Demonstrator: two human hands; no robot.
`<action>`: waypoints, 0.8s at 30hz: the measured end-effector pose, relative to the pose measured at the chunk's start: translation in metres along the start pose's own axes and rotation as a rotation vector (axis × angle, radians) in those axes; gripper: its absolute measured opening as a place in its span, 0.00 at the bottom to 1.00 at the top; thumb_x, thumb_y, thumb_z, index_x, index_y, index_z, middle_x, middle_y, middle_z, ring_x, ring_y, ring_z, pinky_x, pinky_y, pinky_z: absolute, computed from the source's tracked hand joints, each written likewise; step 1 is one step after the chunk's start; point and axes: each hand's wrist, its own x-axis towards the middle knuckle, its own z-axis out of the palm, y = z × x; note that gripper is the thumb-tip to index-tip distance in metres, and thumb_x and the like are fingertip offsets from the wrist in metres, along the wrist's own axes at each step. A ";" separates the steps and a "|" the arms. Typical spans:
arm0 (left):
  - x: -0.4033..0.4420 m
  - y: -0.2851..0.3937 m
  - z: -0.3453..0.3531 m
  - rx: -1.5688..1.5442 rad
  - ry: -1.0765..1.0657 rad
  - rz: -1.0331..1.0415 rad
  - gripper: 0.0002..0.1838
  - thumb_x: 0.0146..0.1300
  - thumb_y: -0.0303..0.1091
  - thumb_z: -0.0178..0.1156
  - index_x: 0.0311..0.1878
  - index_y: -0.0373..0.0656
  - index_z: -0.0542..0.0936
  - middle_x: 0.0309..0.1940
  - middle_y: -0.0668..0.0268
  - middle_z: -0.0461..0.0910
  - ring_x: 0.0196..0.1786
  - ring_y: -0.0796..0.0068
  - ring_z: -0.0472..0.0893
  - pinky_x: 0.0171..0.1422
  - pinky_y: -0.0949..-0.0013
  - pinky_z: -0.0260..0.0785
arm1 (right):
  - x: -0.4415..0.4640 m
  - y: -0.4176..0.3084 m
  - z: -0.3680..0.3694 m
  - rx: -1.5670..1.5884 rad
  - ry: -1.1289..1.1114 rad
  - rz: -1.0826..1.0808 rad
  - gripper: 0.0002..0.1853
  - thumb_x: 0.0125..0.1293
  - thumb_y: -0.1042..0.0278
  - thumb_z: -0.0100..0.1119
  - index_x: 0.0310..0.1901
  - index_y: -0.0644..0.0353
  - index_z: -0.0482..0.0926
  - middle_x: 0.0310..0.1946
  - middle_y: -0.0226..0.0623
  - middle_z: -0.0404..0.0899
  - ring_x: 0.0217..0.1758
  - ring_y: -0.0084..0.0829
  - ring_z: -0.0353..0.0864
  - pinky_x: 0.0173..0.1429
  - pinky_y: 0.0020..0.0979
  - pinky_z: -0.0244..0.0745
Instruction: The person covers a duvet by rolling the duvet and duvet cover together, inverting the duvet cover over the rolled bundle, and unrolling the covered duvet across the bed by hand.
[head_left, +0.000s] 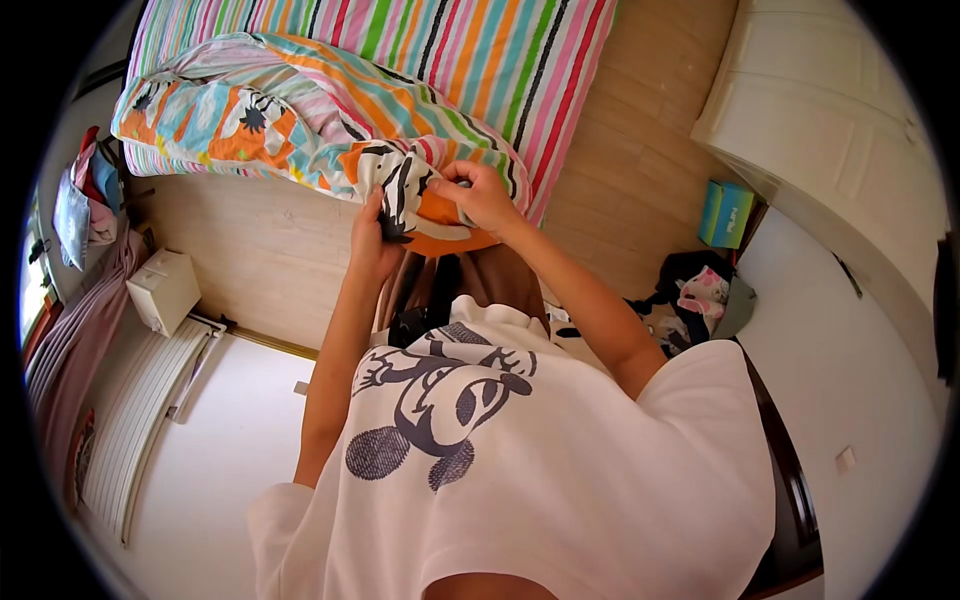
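A patterned duvet (pixel 250 125), orange, blue and white with zebra figures and a striped underside, lies bunched over the near edge of the bed. Its near corner hangs in front of my body, between my two hands. My left hand (pixel 374 243) is closed on the left side of this corner, thumb lying on top of the fabric. On the right side, my right hand (pixel 482 197) pinches the cloth with thumb and bent fingers. Part of the fingers of both hands is hidden by the fabric or by the hands themselves.
The bed carries a striped sheet (pixel 440 45). Wooden floor (pixel 630 130) runs along its right side to white cabinets (pixel 830 100). A blue-green box (pixel 726 214) and a clothes pile (pixel 700 300) stand right; a white radiator (pixel 145 430) and small white cabinet (pixel 163 290) left.
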 end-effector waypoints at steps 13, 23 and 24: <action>-0.002 -0.023 0.002 -0.072 0.054 -0.135 0.27 0.77 0.55 0.45 0.65 0.44 0.74 0.58 0.60 0.80 0.57 0.62 0.81 0.65 0.54 0.72 | 0.023 0.071 0.010 -0.114 -0.120 0.056 0.19 0.59 0.69 0.70 0.51 0.66 0.79 0.42 0.36 0.83 0.45 0.26 0.81 0.52 0.29 0.76; -0.001 -0.006 0.018 0.176 0.144 0.038 0.25 0.76 0.55 0.47 0.60 0.44 0.76 0.52 0.64 0.82 0.53 0.67 0.81 0.58 0.62 0.75 | 0.032 0.080 0.013 -0.215 -0.346 0.004 0.09 0.65 0.73 0.63 0.46 0.63 0.80 0.39 0.29 0.81 0.41 0.19 0.74 0.52 0.27 0.72; 0.013 -0.004 -0.002 0.199 0.162 0.092 0.25 0.75 0.54 0.47 0.60 0.43 0.76 0.51 0.64 0.82 0.52 0.68 0.81 0.57 0.63 0.75 | 0.033 0.077 0.010 -0.099 -0.352 0.026 0.10 0.65 0.73 0.63 0.47 0.64 0.79 0.40 0.29 0.81 0.42 0.19 0.74 0.52 0.26 0.72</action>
